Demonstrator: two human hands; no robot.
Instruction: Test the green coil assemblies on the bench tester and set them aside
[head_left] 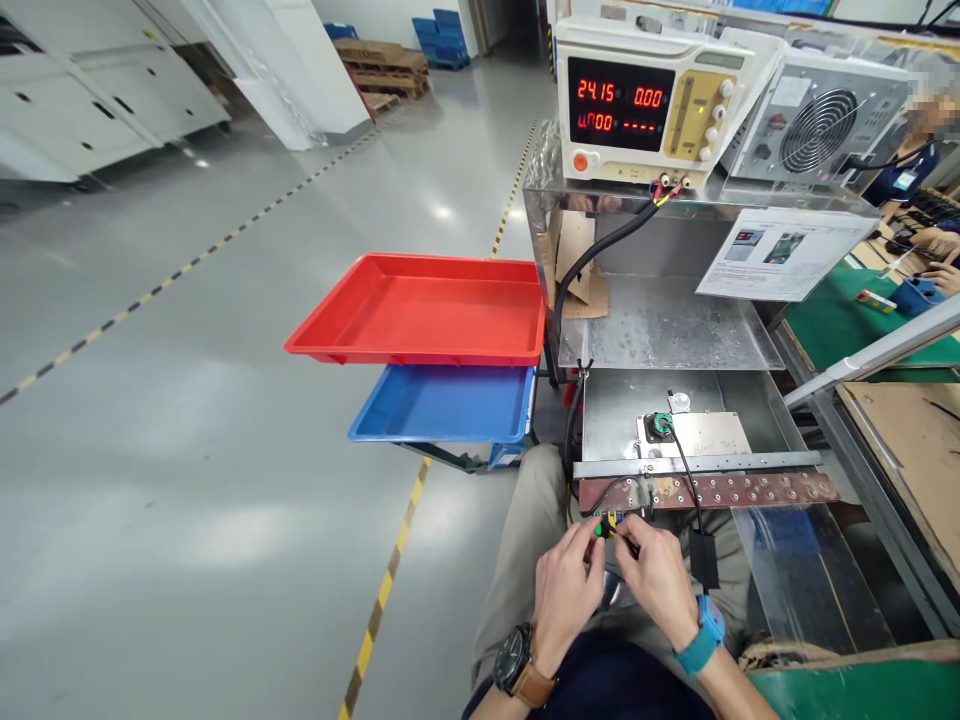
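Note:
My left hand (564, 588), with a watch on its wrist, is closed in a pinch on a small green and black connector (600, 528). Close beside it, my right hand (658, 582) pinches a thin black cable (628, 545) that leads to the same spot. Small yellow and blue parts show between the fingertips, too small to name. Just beyond the hands runs a reddish-brown strip (750, 490) with rows of metal studs. Behind that, a metal box (712, 432) with a round green-ringed socket lies in an open drawer (619, 420). A black cable hangs from the socket.
A power supply (622, 100) with red digits stands on the metal shelf above, beside a grey unit with a fan (821, 130). Left are a red tray (427, 310) and a blue tray (442, 405). A co-worker's hand (937, 242) is at far right.

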